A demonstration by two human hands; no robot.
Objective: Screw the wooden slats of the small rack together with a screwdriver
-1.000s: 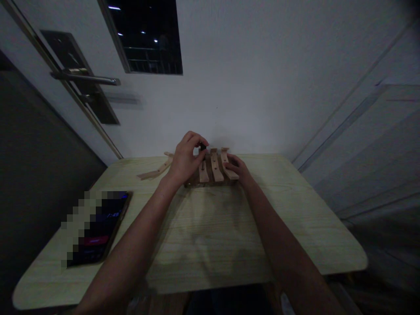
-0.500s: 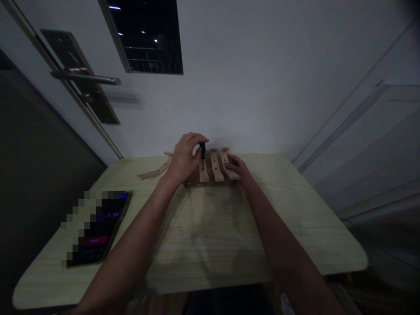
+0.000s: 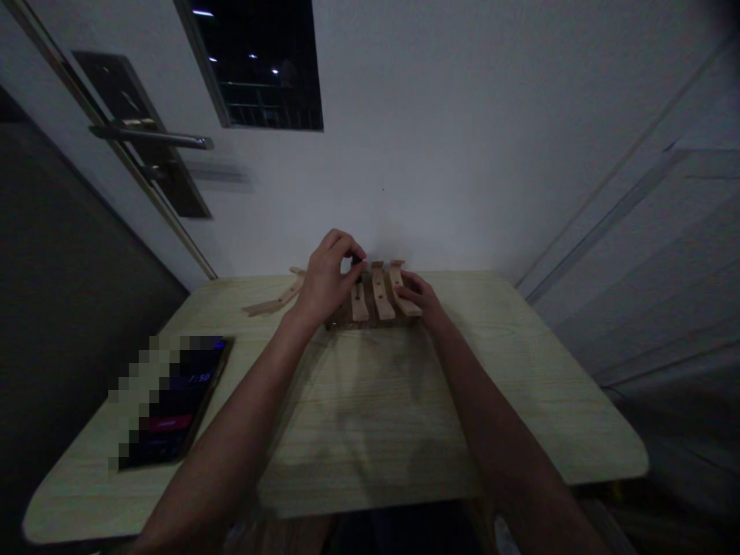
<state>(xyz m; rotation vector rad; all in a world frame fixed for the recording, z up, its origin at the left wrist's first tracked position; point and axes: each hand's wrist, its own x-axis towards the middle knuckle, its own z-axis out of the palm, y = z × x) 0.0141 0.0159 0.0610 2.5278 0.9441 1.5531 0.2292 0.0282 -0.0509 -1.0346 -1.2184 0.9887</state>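
Observation:
My left hand point(image 3: 329, 270) pinches the black handle of a small screwdriver point(image 3: 357, 277) between thumb and fingers. The shaft points down at a hole in the leftmost curved wooden strip point(image 3: 360, 311). A middle strip point(image 3: 382, 302) and a right strip point(image 3: 403, 297), both with dark holes, lie beside it across a brown board point(image 3: 373, 324). Curled around the board's right end, my right hand point(image 3: 423, 297) has its fingertips against the right strip. The screwdriver's tip is too small to make out.
Another curved wooden piece point(image 3: 280, 301) lies left of the board. A phone or tablet point(image 3: 202, 393), partly pixelated, rests on the left of the pale wooden table point(image 3: 370, 432). Behind the table rises a white door point(image 3: 439, 154) with a metal handle point(image 3: 156, 139).
My left fingers have shifted slightly on the screwdriver handle, with the thumb now further across it. The right hand and the wooden strips stay where they were.

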